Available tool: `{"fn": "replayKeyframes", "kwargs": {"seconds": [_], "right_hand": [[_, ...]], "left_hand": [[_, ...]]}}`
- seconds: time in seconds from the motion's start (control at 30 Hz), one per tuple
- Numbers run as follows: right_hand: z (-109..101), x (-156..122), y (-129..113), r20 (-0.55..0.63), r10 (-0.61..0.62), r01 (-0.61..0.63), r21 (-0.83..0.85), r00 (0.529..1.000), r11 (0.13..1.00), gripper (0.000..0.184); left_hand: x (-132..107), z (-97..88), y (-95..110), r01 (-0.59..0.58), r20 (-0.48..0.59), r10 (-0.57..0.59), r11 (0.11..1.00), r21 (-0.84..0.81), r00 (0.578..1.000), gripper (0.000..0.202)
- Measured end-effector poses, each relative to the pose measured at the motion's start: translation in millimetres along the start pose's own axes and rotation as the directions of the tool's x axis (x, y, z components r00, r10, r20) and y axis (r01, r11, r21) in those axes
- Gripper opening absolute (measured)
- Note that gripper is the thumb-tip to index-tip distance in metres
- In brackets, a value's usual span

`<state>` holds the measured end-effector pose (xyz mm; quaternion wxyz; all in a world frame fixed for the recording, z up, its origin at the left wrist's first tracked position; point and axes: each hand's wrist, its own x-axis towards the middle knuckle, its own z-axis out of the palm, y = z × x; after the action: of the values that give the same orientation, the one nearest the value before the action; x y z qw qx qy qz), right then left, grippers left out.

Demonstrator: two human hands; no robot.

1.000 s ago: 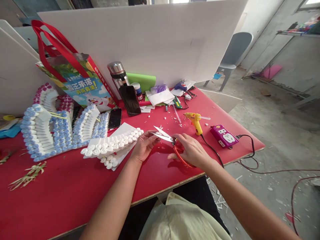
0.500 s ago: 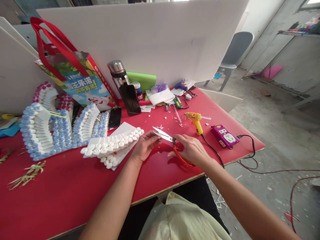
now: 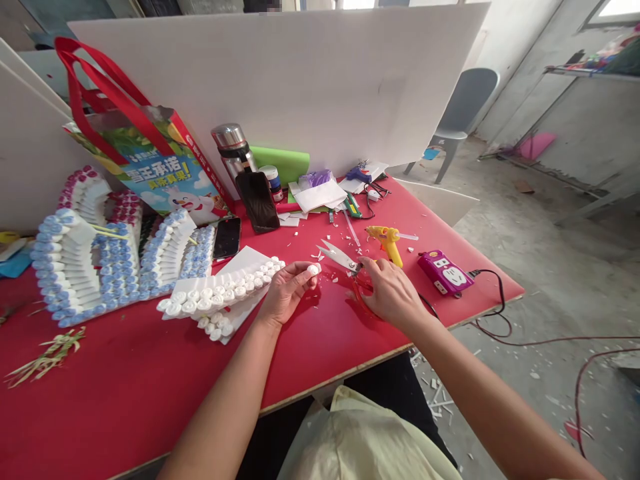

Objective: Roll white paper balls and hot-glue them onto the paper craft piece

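Note:
My left hand (image 3: 287,292) is closed on a small white rolled paper piece (image 3: 313,269), held just above the red table (image 3: 125,380). To its left lies a white row of similar paper rolls (image 3: 220,293) on a white card. My right hand (image 3: 393,290) rests on the red-handled scissors (image 3: 345,260), whose blades point left and stand apart. The scissors lie low over the table, apart from the white piece. A yellow glue gun (image 3: 387,241) stands just behind my right hand.
Blue-and-white paper roll structures (image 3: 100,257) stand at the left, with a red-handled shopping bag (image 3: 150,167) behind. A steel flask (image 3: 233,150), two phones (image 3: 257,200), a purple power strip (image 3: 445,272) with its cable, and a white board (image 3: 300,80) line the back. A grey chair (image 3: 463,110) stands beyond.
The scissors have come away from the white piece and moved right and back, blades now apart. My left hand has turned, showing the white roll in its fingertips.

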<state>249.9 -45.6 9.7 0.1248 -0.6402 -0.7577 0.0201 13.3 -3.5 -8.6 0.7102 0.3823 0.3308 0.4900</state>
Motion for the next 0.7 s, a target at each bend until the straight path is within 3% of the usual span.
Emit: {"fn": "replayKeyframes", "kwargs": {"seconds": [0.1,0.23,0.3,0.37,0.43,0.53,0.63,0.7], "right_hand": [[-2.6,-2.9,-1.9,-0.032,-0.008,0.007,-0.031,0.999,0.999,0.067],[-4.9,-7.5,-4.0,-0.02,0.023,-0.024,-0.05,1.0,0.998,0.058],[-7.8,-9.6,-2.8,0.002,0.078,-0.078,0.026,0.997,0.997,0.06],[-13.5,-11.5,-0.5,0.088,0.135,-0.152,0.232,0.987,0.961,0.062],[-22.0,-12.7,1.9,0.234,0.121,-0.228,0.511,0.965,0.829,0.063],[-36.7,-12.5,3.5,0.401,-0.082,-0.299,0.791,0.913,0.533,0.062],[-46.1,-10.9,2.6,0.474,-0.297,-0.399,0.873,0.829,0.279,0.071],[-46.5,-11.2,1.1,0.534,-0.356,-0.495,0.845,0.767,0.201,0.086]], "left_hand": [[-2.6,4.7,1.7,-0.045,0.008,0.045,0.995,0.089,0.999,0.017],[-5.2,7.2,2.2,-0.068,0.017,0.066,0.988,0.139,0.998,0.016],[-4.8,5.0,2.5,-0.087,-0.025,0.089,0.992,0.093,0.996,0.018],[-3.2,1.5,2.7,-0.092,-0.076,0.093,0.996,0.016,0.993,0.022],[-1.1,-1.8,2.6,-0.063,-0.098,0.057,0.997,-0.054,0.994,0.026],[1.8,-4.9,1.8,-0.001,-0.061,-0.007,0.992,-0.129,0.998,0.025],[3.3,-6.1,2.0,0.049,-0.018,-0.054,0.978,-0.203,0.998,0.028],[3.0,-5.9,2.7,0.09,0.007,-0.091,0.96,-0.264,0.996,0.031]]}}
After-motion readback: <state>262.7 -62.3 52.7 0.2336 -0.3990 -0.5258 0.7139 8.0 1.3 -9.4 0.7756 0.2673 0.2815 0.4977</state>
